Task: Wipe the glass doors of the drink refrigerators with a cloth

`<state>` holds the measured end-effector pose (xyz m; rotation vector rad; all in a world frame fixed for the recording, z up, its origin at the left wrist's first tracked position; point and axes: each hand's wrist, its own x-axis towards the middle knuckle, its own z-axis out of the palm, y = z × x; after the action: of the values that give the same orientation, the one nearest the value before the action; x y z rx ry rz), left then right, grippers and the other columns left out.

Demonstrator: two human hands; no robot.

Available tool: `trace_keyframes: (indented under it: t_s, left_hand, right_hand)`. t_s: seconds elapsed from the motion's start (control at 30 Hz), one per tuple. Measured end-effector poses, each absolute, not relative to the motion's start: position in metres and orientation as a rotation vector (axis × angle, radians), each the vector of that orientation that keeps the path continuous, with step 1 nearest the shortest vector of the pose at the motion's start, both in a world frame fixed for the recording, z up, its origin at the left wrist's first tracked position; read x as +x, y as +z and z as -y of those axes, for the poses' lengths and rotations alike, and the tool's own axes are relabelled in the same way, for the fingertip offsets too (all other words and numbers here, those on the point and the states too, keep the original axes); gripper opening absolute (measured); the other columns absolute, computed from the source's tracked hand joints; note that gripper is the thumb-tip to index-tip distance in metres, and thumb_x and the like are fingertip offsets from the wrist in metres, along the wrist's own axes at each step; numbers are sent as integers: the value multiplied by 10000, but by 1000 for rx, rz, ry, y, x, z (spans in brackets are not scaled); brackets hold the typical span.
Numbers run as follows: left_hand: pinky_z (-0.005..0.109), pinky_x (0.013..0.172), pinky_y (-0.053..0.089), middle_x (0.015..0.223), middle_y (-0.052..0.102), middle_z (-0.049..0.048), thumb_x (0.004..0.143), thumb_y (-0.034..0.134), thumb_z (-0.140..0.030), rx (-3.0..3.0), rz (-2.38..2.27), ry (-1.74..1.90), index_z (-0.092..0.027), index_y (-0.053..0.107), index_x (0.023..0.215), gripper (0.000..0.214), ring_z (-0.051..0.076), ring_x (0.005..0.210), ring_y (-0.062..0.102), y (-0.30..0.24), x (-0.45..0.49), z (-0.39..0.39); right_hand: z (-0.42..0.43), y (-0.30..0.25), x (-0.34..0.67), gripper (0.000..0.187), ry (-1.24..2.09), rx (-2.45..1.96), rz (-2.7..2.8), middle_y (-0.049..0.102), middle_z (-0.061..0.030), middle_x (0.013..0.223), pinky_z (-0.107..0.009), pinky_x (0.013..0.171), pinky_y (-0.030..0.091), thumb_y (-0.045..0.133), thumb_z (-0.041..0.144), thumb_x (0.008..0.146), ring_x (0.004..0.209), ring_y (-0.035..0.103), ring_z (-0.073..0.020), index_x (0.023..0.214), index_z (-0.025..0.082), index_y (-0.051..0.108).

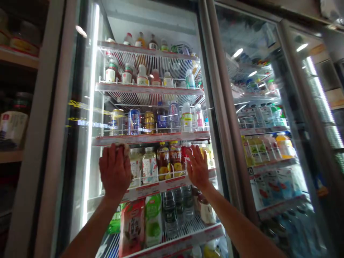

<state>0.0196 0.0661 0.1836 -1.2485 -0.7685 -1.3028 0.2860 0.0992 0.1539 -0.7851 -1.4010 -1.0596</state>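
My left hand [115, 172] is raised against the glass door [150, 21] of a drinks fridge. It presses a crumpled, light brown cloth [126, 148], most of which is hidden behind the fingers. To the right, my right hand [197, 166] is up at about the same height, fingers spread, seemingly flat on the glass with nothing in it. Behind the glass, between my hands, stand dark tea bottles [163, 161] and a bottle with a white label [149, 166]. A red pouch [132, 225] and a green pouch [153, 220] are on the shelf below.
Several shelves of cans and bottles rise above, including a blue can [133, 122]. A metal door frame [225, 107] separates this door from another glass-fronted fridge [258, 118] on the right. A rack with a labelled jar [13, 125] stands at left. Lights reflect in the glass.
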Motion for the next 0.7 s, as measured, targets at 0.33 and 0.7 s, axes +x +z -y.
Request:
trace_keyframes:
  t_s: [0.33,0.7]
  left_hand:
    - [439,1117,243,1403,442,122,872,450,-195,-1441,688,-1108,-168,384,1376,509,249,1383,253,158,-6,-61]
    - [446,1143,191,1462,367,62,865,468,-179,-1566,683,-1002,-258,234,1440,626,238,1398,213,123,-38,-53]
  right_hand:
    - [-99,153,288,573,-1047,-767,1386,337,-70,1487,-490,1119,201,386,176,895,1403,228,-222,1445,258,247]
    - [-90,131,255,513,-1019,-707,1476,321,-87,1494,-493,1135,153,427,173,875,1401,234,-228,1381,229,372]
